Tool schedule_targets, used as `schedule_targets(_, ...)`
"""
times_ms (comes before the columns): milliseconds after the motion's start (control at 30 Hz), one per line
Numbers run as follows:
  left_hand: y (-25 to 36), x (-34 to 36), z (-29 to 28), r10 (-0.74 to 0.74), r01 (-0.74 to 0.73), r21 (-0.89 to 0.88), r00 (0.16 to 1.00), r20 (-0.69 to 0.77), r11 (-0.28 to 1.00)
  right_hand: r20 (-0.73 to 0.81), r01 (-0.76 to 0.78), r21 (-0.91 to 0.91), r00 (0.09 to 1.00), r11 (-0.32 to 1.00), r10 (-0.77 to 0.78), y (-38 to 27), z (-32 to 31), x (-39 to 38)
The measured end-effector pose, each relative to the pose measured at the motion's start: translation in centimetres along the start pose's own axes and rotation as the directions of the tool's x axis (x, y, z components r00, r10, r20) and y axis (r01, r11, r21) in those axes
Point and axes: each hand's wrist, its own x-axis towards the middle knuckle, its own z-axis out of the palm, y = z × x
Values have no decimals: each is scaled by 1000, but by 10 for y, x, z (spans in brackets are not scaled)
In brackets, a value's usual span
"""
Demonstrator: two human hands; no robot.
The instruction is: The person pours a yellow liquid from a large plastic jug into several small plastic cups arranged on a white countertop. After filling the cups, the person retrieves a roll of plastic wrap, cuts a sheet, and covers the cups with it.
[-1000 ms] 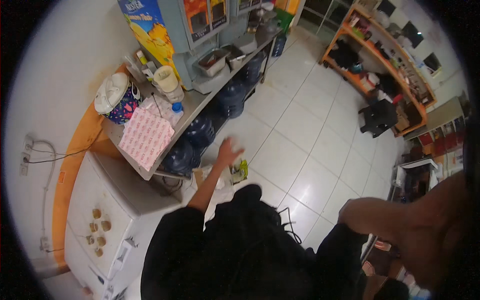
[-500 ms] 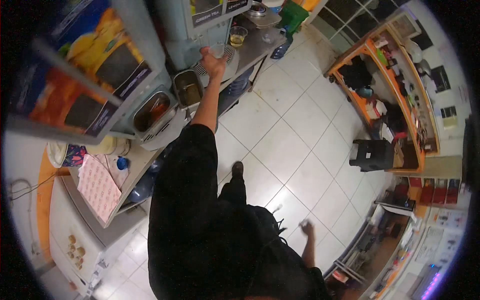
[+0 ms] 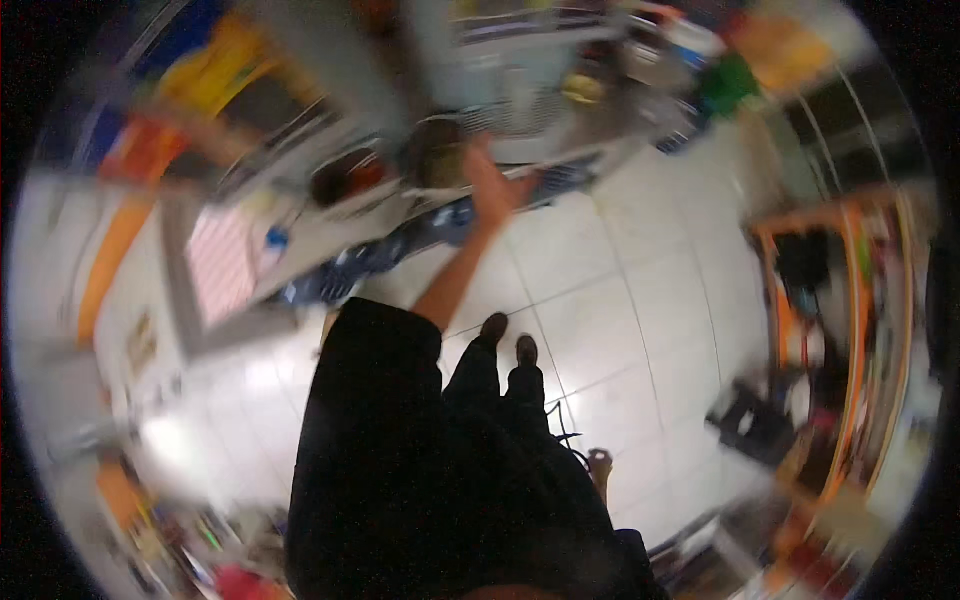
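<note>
My left hand (image 3: 490, 190) reaches over the counter's front edge with nothing in it, its thumb spread away from the fingers. Beyond it, a pale clear cup (image 3: 520, 92) stands on a drip tray (image 3: 550, 112) under a drink dispenser, both blurred. A second cup with yellow liquid (image 3: 580, 88) is to the right of it. Low at my right side, my right hand (image 3: 600, 465) hangs with curled fingers; whether anything is inside them is hidden.
Dark metal basins (image 3: 438, 150) are set along the counter, left of the drip tray. Pink patterned paper (image 3: 222, 255) lies at its left end, near a blue cap (image 3: 277, 237). Large blue bottles (image 3: 370, 255) stand below. An orange-edged shelf (image 3: 855, 330) and a black box (image 3: 750, 420) are at right.
My left hand has let go of the cup and drawn back toward me, leaving it on the drip tray. The view has turned, and both feet now show. My right hand still hangs low.
</note>
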Motion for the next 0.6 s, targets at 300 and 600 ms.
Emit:
schedule_targets(300,-108,-372,-314,-752,595,464,466,466,656,318,754,211,549,622,-773,-264,15,177)
schedule_targets(600,-226,-728,-508,-996,958,275,-70,-55,-83,803,876,-314,451,365,-390,-306,351,-89)
